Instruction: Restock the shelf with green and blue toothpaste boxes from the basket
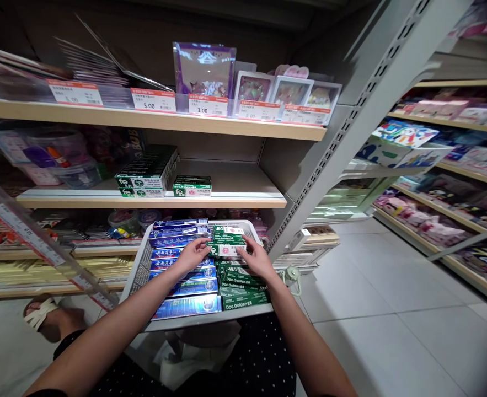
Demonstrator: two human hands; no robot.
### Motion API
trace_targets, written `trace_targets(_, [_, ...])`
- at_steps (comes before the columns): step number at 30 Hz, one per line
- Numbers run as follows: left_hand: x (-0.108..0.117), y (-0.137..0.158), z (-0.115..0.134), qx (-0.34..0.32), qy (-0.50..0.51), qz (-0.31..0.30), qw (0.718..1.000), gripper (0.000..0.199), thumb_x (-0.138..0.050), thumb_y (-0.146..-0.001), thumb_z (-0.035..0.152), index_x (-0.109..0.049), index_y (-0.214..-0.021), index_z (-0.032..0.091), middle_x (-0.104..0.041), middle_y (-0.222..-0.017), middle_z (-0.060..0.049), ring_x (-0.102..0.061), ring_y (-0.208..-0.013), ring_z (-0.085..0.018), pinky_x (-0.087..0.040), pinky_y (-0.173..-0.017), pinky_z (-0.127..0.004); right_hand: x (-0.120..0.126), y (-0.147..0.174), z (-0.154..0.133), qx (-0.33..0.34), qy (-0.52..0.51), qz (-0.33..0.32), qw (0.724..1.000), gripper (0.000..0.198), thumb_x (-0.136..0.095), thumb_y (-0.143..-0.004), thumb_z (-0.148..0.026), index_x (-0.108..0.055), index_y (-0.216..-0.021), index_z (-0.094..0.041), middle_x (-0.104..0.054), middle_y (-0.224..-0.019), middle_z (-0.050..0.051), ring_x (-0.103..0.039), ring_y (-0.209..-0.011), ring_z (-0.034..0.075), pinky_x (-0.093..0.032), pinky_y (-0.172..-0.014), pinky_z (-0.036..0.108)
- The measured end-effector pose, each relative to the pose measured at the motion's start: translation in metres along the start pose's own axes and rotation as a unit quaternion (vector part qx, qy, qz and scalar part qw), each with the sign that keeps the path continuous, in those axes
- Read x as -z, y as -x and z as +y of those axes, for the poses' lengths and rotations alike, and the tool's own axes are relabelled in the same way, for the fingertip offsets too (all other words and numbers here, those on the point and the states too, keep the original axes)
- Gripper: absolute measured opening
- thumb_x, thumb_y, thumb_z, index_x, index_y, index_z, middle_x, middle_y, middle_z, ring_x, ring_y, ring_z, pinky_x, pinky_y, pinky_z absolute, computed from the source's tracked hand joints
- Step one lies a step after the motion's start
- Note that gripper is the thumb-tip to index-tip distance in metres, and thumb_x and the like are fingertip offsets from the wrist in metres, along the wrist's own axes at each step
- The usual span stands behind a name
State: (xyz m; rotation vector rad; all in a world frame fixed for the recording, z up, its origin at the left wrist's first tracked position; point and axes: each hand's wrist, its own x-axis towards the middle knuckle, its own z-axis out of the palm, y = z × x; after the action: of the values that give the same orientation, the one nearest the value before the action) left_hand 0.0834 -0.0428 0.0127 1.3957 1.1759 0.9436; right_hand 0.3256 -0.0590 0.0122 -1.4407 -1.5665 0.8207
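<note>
A grey plastic basket rests in front of me, holding blue toothpaste boxes on the left and green Doc.Golden toothpaste boxes on the right. Over the basket's right half, a green-and-white toothpaste box is held between my two hands. The fingers of my left hand pinch its left end. My right hand grips the right end, with the thumb on the front face. Whether more than one box is in the grip, I cannot tell.
On the middle shelf stand a long stack of green boxes and a shorter stack. Price tags line the shelf above. A slotted upright stands to the right. A sandalled foot is at lower left.
</note>
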Motion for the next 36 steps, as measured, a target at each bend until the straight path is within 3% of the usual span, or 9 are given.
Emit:
trace_targets(4, [-0.001,0.0,0.001,0.038,0.047,0.004,0.998,0.047,-0.069,-0.075,0.039,-0.06,-0.115,0.017,-0.062,-0.079,-0.001,-0.063,-0.065,-0.015,-0.052,-0.061,-0.028,-0.002,-0.003,0.009,-0.035,-0.083,0.004,0.996,0.058,-0.068,-0.075,-0.044,-0.055,-0.126,-0.019,-0.069,-0.1,0.008,-0.066,-0.094,0.023,-0.056,-0.08,0.037])
trace_targets(8, [-0.002,0.001,0.004,0.047,0.073,0.028,0.996,0.044,-0.066,-0.079,0.041,-0.054,-0.116,0.019,-0.061,-0.081,0.0,-0.066,-0.064,-0.014,-0.055,-0.066,-0.032,-0.001,-0.002,0.009,-0.051,-0.123,0.026,0.991,0.048,-0.069,-0.074,-0.049,-0.058,-0.11,-0.019,-0.066,-0.088,0.005,-0.066,-0.081,0.02,-0.056,-0.067,0.031])
trace_targets(11, [-0.003,0.001,0.004,0.05,0.077,0.032,0.995,0.036,-0.065,-0.081,0.041,-0.054,-0.107,0.019,-0.059,-0.083,0.0,-0.066,-0.062,-0.013,-0.056,-0.066,-0.032,0.001,-0.001,0.006,-0.049,-0.121,0.035,0.991,0.043,-0.071,-0.072,-0.05,-0.06,-0.101,-0.019,-0.066,-0.086,0.005,-0.065,-0.081,0.019,-0.055,-0.069,0.03])
trace_targets(16, [-0.002,0.002,0.005,0.045,0.091,0.039,0.994,0.034,-0.069,-0.077,0.043,-0.056,-0.095,0.018,-0.053,-0.075,0.002,-0.061,-0.061,-0.012,-0.058,-0.062,-0.032,0.002,-0.001,-0.001,-0.034,-0.125,0.021,0.991,0.043,-0.071,-0.073,-0.048,-0.067,-0.103,-0.017,-0.071,-0.095,0.009,-0.066,-0.089,0.022,-0.054,-0.079,0.034])
trace_targets(25, [0.003,0.003,0.018,0.002,0.126,0.071,0.989,0.04,-0.077,-0.067,0.042,-0.056,-0.091,0.017,-0.056,-0.082,0.0,-0.061,-0.071,-0.013,-0.058,-0.066,-0.034,-0.009,-0.011,-0.015,-0.031,-0.213,0.051,0.975,0.066,-0.079,-0.063,-0.045,-0.06,-0.118,-0.015,-0.07,-0.107,0.012,-0.067,-0.095,0.025,-0.055,-0.087,0.04])
trace_targets(30, [0.023,0.003,0.043,-0.052,0.087,0.098,0.99,0.04,-0.076,-0.068,0.038,-0.058,-0.097,0.017,-0.063,-0.1,-0.005,-0.065,-0.079,-0.015,-0.056,-0.078,-0.036,-0.01,-0.028,-0.041,0.007,-0.235,0.06,0.97,0.054,-0.082,-0.06,-0.041,-0.059,-0.103,-0.018,-0.068,-0.102,0.009,-0.066,-0.094,0.022,-0.055,-0.087,0.039])
trace_targets(36, [0.056,-0.017,0.078,-0.138,-0.021,0.192,0.972,0.034,-0.069,-0.074,0.033,-0.059,-0.102,0.016,-0.065,-0.101,-0.008,-0.066,-0.085,-0.018,-0.053,-0.083,-0.035,-0.023,-0.062,-0.087,0.054,-0.22,0.077,0.971,0.047,-0.079,-0.063,-0.04,-0.059,-0.099,-0.016,-0.067,-0.097,0.008,-0.065,-0.091,0.021,-0.055,-0.085,0.038])
